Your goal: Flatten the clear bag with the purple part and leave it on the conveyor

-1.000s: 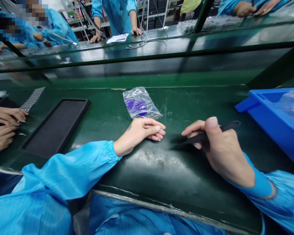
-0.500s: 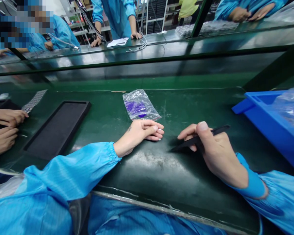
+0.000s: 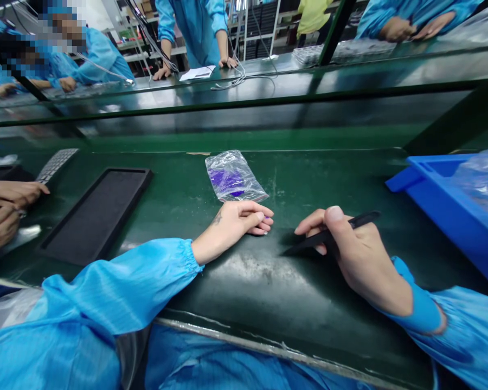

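Note:
My left hand [image 3: 235, 221] lies on the green belt [image 3: 268, 281], fingers drawn together and pointing right. A tiny purple speck shows at its fingertips; I cannot tell if it is held. My right hand [image 3: 352, 254] grips black tweezers [image 3: 309, 241] like a pen, the tip resting on the belt a short way right of my left fingertips. Just beyond my left hand lies a clear plastic bag [image 3: 233, 176] with purple parts inside, touched by neither hand.
A shallow black tray [image 3: 97, 211] lies on the belt to the left. A blue bin [image 3: 443, 200] holding clear plastic stands at the right. A co-worker's hands [image 3: 6, 208] work at the far left beside a grey strip [image 3: 55, 164]. Other people stand behind the far shelf.
My right hand with the tweezers has slid a little to the left, closer to my left hand. The co-worker's hands at the far left have shifted. My left hand stays in place.

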### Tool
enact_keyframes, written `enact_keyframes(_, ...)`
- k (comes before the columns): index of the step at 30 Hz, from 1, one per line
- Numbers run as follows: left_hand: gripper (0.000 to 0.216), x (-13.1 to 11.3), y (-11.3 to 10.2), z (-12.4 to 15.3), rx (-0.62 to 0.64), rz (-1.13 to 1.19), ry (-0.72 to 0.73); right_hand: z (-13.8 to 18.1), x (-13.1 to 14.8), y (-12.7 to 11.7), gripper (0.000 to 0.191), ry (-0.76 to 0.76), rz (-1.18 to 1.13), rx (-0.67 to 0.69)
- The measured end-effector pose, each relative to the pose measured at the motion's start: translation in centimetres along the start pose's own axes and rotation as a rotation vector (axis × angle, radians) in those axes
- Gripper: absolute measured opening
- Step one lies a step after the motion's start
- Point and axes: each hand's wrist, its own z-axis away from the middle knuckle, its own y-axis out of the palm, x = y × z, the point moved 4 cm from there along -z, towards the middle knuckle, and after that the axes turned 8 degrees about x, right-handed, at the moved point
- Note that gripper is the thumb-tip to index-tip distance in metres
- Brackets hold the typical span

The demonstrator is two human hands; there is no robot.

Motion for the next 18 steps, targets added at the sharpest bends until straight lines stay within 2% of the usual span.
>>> enact_keyframes(11, 0.02, 0.2, -0.1, -0.04, 0.015, 0.007, 0.025, -0.02, -0.02, -0.05, 0.065, 0.018, 0.003, 0.008)
enact_keyframes(18, 0.011, -0.27, 0.12, 0.02, -0.009, -0.012, 0.011, -0.09, 0.0, -0.14, 0.065, 0.017, 0.016, 0.019)
